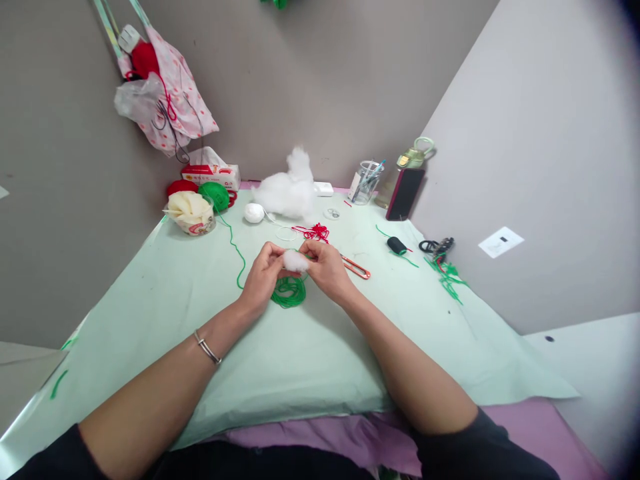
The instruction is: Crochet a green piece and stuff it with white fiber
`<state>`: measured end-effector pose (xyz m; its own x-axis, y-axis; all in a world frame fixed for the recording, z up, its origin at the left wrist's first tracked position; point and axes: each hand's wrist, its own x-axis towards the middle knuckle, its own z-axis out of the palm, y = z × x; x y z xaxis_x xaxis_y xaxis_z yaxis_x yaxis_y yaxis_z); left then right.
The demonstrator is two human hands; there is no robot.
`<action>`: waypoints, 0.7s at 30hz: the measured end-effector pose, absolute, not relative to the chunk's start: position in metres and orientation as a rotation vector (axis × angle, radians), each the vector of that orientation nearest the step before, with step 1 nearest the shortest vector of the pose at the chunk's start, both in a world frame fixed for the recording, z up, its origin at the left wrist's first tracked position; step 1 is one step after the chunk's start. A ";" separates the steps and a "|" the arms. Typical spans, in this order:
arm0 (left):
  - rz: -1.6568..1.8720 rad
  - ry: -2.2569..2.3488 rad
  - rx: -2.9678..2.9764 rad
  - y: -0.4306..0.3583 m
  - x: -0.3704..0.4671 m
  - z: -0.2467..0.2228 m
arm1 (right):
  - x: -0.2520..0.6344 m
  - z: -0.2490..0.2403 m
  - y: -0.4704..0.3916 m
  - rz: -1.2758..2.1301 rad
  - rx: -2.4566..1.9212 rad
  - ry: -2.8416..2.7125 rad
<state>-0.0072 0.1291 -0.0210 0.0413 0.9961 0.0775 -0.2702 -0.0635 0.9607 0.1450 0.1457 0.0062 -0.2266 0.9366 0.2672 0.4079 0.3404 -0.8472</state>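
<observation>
Between my two hands sits a small tuft of white stuffing (296,261). My left hand (264,275) is closed on its left side, fingers curled around it. My right hand (327,268) pinches the tuft from the right. A bit of green shows at the fingertips, too small to make out. Just below the hands a loose coil of green yarn (289,293) lies on the cloth, and a strand runs from the left up to a green yarn ball (214,196). Orange-handled snips (356,267) rest beside my right hand.
A large heap of white stuffing (287,190) and a white yarn ball (254,213) lie at the back. Red yarn (317,232) is tangled beyond my hands. A bowl (193,217) and tissue pack (213,175) stand left; a glass jar (367,181), phone (405,194) and black thread spool (397,245) right.
</observation>
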 end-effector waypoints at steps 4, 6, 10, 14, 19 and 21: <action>1.299 0.900 1.086 0.129 -0.010 -0.015 | 0.149 0.013 0.142 0.782 -1.204 -1.833; 1.277 0.896 1.096 0.130 -0.012 -0.014 | 0.150 0.017 0.140 0.776 -1.191 -1.872; 1.254 0.907 1.118 0.134 -0.014 -0.015 | 0.150 0.021 0.137 0.774 -1.153 -1.950; 1.258 0.972 1.176 0.135 -0.015 -0.017 | 0.144 0.021 0.130 0.777 -1.153 -1.983; 1.322 1.051 1.240 0.134 -0.019 -0.020 | 0.135 0.016 0.124 0.804 -1.141 -1.990; 1.360 1.051 1.239 0.135 -0.019 -0.020 | 0.136 0.015 0.126 0.828 -1.122 -1.970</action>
